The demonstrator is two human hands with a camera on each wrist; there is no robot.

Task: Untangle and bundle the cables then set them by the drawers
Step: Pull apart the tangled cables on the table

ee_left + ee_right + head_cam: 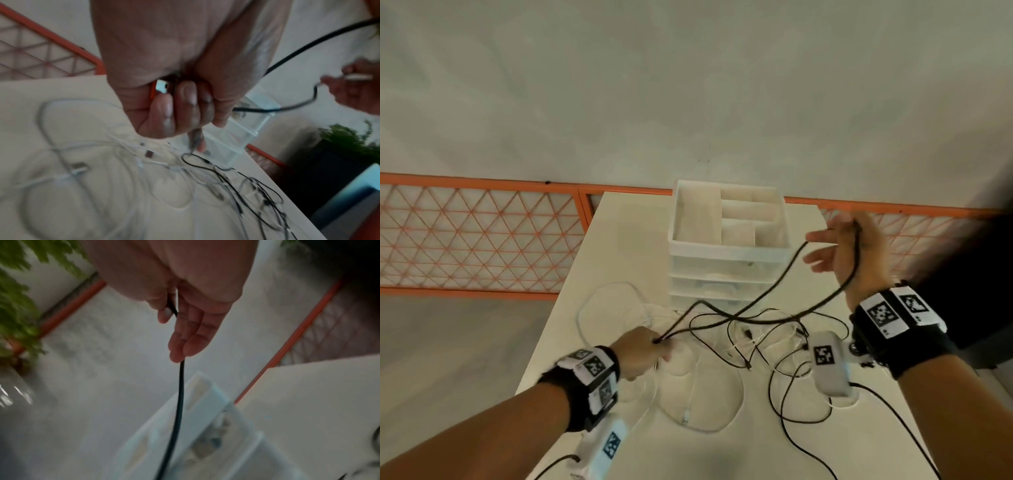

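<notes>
Two hands: both at work over a white counter [619, 240].
Left hand [642, 349]: curled tight, its fingers [179, 104] gripping one end of a thick black cable [784, 274]; a small orange and silver part, perhaps a plug, shows inside the fist in the left wrist view, too blurred to name.
Right hand [842, 246]: raised, fingers [185, 337] nearly straight, the thumb pinching the same black cable against them; the cable hangs down from the fingertips.
Black cable span: runs in the air from the left fingers, past the front of the drawers [726, 267], to the right fingers.
Drawers: one white unit, three clear drawers counted, an open divided tray on top, just beyond both hands.
Loose cables: a tangle of thin black cables [774, 353] and white cables [688, 394] on the counter below and between the fingers; I cannot count them.
Writing: none readable; square black-and-white coded tags on both wristbands.
</notes>
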